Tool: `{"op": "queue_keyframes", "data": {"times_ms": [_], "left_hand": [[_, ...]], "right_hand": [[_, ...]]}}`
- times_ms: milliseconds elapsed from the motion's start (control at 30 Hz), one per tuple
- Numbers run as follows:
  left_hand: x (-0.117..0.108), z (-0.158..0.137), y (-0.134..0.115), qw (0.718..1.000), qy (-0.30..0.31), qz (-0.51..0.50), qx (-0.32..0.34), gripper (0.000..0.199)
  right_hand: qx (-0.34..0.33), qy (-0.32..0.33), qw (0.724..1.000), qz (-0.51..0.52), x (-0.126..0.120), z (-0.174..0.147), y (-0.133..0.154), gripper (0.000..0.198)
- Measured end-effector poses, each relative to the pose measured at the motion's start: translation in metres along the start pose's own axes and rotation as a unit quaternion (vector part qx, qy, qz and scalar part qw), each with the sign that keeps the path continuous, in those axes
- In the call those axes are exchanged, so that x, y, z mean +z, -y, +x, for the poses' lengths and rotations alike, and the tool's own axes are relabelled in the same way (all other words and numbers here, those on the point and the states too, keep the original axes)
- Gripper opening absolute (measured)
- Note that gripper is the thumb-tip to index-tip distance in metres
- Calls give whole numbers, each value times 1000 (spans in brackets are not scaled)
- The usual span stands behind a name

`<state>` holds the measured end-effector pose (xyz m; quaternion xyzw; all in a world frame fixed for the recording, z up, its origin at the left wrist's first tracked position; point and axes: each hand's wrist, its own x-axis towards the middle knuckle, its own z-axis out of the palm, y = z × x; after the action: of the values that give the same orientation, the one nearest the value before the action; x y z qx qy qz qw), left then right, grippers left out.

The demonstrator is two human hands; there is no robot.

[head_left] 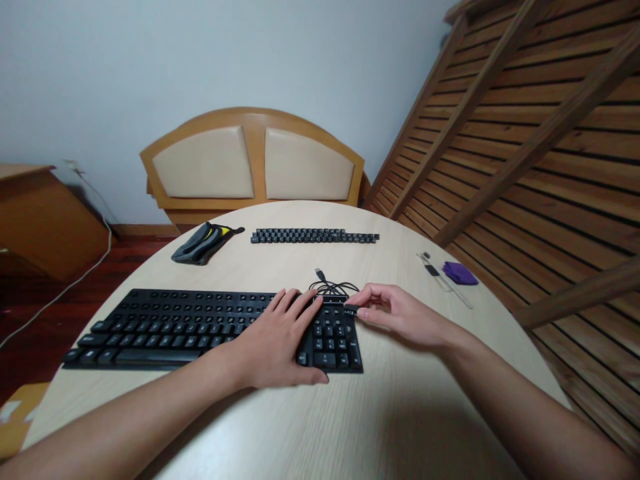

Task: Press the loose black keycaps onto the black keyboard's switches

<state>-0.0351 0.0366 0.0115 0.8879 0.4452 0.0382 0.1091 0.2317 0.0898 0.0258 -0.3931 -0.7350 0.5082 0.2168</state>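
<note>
A black keyboard lies across the near part of the round table. Keycaps are off its upper rows, where bare switches show; the lower rows and the number pad still carry caps. My left hand rests palm down over the keyboard's right part, its fingers spread and its thumb by the front edge. At the number pad's top right corner, my right hand pinches a small dark piece, too small to name. A coiled black USB cable sits behind the keyboard, between my hands.
Removed keycaps stand in rows farther back. A black and yellow pouch-like item lies left of them. On the right are a purple cloth and thin wire tools. A headboard and slatted wood stand beyond the table.
</note>
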Motion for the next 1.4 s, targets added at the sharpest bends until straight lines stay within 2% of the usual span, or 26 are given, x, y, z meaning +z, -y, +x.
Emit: {"op": "queue_keyframes", "data": {"times_ms": [233,667,1000,1233,1400], "left_hand": [[-2,1,-2,1000,7,0,-6,118],[3,0,1,1000,-19,-6,6,117],[-3,1,-3,1000,-1,-6,-2,116],[-1,1,-1,1000,-12,-5,4,116],[-2,0,-2,1000,-8,-3,2,116]], "right_hand": [[-21,30,999,1,1,1,2,30],[-21,23,999,-21,1,1,0,30],[-86,4,983,-160,2,-4,6,13],[-144,-7,955,-260,3,-6,10,15],[-156,-8,939,-306,5,-6,12,14]]}}
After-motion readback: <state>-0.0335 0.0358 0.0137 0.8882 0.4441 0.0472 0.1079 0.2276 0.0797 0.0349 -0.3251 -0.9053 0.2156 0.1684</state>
